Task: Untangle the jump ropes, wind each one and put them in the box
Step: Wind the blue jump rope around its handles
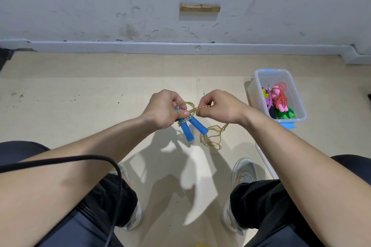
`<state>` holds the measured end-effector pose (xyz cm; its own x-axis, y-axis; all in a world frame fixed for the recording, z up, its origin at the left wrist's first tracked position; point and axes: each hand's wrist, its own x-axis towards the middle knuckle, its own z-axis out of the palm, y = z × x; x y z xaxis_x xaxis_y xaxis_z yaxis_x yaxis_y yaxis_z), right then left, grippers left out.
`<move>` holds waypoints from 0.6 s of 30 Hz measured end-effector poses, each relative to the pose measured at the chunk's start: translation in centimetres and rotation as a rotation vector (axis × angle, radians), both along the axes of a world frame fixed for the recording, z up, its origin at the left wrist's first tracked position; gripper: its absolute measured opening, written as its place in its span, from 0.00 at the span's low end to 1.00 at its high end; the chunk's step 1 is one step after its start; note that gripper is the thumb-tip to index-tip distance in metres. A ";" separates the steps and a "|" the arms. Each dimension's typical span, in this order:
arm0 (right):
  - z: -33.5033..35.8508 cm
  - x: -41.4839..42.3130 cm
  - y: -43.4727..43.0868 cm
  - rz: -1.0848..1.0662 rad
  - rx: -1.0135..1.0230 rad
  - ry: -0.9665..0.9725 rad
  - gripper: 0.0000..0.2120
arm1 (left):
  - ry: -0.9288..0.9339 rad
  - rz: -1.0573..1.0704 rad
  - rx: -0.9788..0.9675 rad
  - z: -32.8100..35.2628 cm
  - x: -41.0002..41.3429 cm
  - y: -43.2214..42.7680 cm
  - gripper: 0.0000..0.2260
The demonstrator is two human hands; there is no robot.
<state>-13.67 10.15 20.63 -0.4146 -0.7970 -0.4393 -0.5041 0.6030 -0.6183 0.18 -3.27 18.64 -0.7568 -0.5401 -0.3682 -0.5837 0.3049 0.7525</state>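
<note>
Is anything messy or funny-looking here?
Only a little. The yellow rope hangs loose in a tangle below the blue handles, not wound yet. The left hand holds the handles, the right hand pinches the rope. The ropes in the box look bundled.

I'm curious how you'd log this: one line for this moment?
left hand: holds blue handles | right hand: winds yellow rope | box: holds wound ropes

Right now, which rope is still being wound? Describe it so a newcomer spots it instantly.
Start at the clear box by the wall, then look left to the two hands. The rope between them has blue handles and a pale yellowish cord; the boxed ropes are pink, red and green.
</note>
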 end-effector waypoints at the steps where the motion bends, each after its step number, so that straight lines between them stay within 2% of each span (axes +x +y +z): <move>1: 0.3 -0.1 0.0 -0.009 -0.014 -0.035 0.07 | -0.004 -0.009 0.005 -0.1 0.1 0.1 0.07; 4: 0.9 -0.2 0.1 -0.059 -0.092 -0.183 0.09 | 0.000 -0.038 0.037 -0.1 0.2 0.6 0.06; 9: 1.0 -1.1 0.7 -0.257 -0.279 -0.376 0.14 | 0.092 -0.021 0.184 0.5 0.0 0.8 0.05; 13: 0.5 -1.5 0.9 -0.428 -0.431 -0.484 0.17 | 0.198 0.001 0.435 1.8 -0.1 1.2 0.04; 18: 0.6 -2.1 1.2 -0.561 -0.538 -0.583 0.16 | 0.308 0.084 0.629 3.2 -0.4 1.2 0.06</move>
<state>-15.80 11.31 21.23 -0.6282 -0.7040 -0.3312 0.2440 0.2259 -0.9431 -0.23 -2.06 21.84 -0.8417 -0.3565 -0.4056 -0.3185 -0.2788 0.9060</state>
